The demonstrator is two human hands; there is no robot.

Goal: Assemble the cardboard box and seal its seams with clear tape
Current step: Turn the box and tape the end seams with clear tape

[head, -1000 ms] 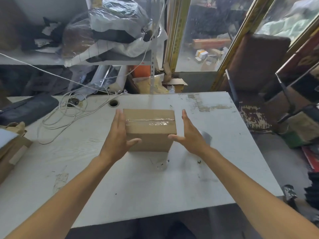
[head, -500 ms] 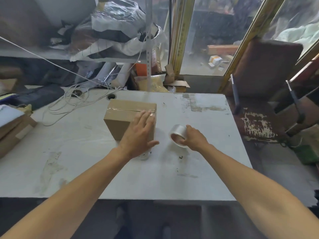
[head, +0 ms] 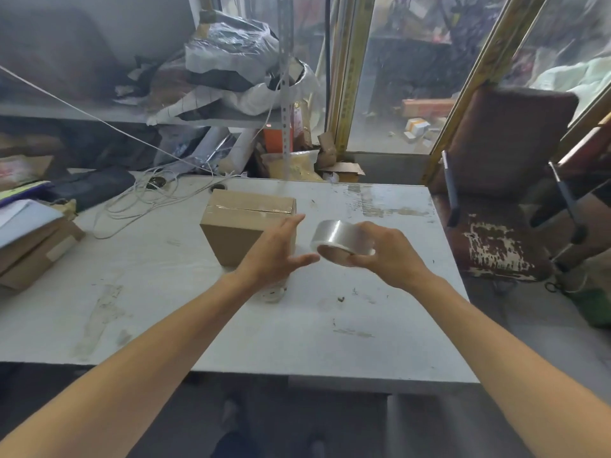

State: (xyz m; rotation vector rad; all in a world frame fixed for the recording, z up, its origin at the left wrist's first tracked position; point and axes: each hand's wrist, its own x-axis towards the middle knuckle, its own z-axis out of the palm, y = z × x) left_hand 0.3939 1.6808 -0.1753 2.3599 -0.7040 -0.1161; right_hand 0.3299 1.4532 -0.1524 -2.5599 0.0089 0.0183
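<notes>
right hand (head: pixel 390 252) grips tape roll (head: pixel 340 238) — left hand (head: pixel 276 252) open beside box (head: pixel 243 226)

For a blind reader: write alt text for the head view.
The right hand holds a roll of clear tape above a white table; the open left hand reaches toward it. Behind them sits a closed cardboard box, its top seam taped.

My left hand (head: pixel 276 251) and right hand (head: pixel 385 251) are bare, without gloves, rings or a watch; both forearms are bare right to the bottom edge of view, no sleeve showing; dark shoes (head: pixel 231 421) show blurrily below.
</notes>
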